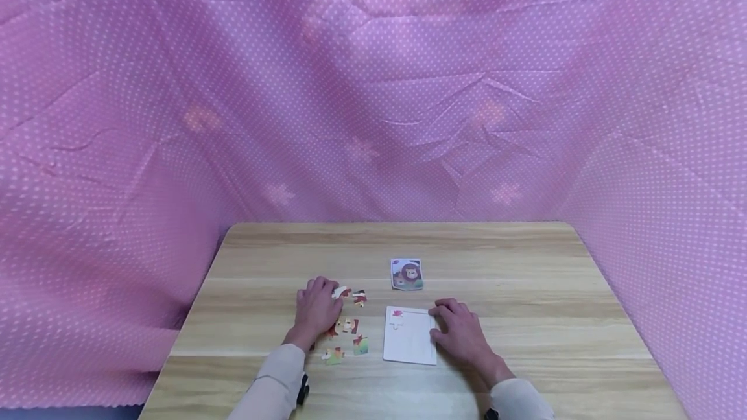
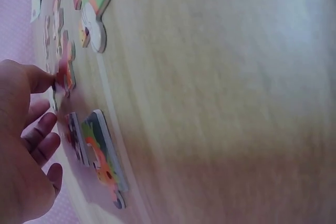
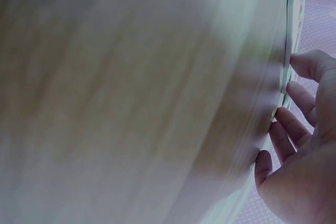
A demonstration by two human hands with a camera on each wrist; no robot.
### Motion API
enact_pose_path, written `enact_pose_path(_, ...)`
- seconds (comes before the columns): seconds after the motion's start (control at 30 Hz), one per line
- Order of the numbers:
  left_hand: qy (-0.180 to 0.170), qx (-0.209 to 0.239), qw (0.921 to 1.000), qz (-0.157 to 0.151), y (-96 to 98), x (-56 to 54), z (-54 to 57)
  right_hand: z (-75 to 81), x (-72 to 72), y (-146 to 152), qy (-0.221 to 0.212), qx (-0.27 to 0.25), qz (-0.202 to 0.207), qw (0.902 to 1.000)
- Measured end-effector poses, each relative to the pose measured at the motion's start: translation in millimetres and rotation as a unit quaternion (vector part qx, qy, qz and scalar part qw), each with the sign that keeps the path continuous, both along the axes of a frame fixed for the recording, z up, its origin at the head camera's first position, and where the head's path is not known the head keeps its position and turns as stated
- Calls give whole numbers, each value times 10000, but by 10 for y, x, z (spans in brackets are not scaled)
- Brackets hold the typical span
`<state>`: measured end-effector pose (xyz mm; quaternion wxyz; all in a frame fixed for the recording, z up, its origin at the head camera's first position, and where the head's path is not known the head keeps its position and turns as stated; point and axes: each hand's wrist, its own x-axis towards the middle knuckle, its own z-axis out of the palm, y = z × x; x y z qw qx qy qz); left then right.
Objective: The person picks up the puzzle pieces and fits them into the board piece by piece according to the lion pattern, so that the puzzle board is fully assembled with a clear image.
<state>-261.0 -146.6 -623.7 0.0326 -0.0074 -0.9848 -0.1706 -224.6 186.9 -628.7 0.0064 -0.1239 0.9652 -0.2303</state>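
My left hand (image 1: pixel 317 306) reaches over loose jigsaw pieces on the table, its thumb tip right at a red piece (image 2: pixel 64 69) in the left wrist view. Nothing shows lifted in its fingers, though its index fingertip is hidden. Under and beside it lie two pieces, one with an orange animal on green (image 2: pixel 102 156). More pieces, such as a red and green one (image 1: pixel 360 345), lie to its right. At the right edge of a white puzzle tray (image 1: pixel 410 347), my right hand (image 1: pixel 462 332) rests with thumb and fingertips touching the rim. One piece (image 1: pixel 397 319) sits in the tray's upper left corner.
A picture card with a lion (image 1: pixel 406 274) lies beyond the tray. The wooden table (image 1: pixel 525 264) has rounded far corners, and a pink dotted curtain (image 1: pixel 373 115) hangs around its back and sides.
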Motion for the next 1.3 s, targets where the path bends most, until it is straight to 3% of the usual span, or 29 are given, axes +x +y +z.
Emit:
enact_pose_path(0.5,-249,276,9989,287,-1,18,-13,-26,12,4,7,-12,32,10000)
enact_pose_path(0.97,259,643,9975,123,-2,54,-75,-29,34,14,-42,-41,6,10000)
enact_pose_path(1.3,531,1195,9914,44,36,63,-41,8,53,16,52,-85,14,9999)
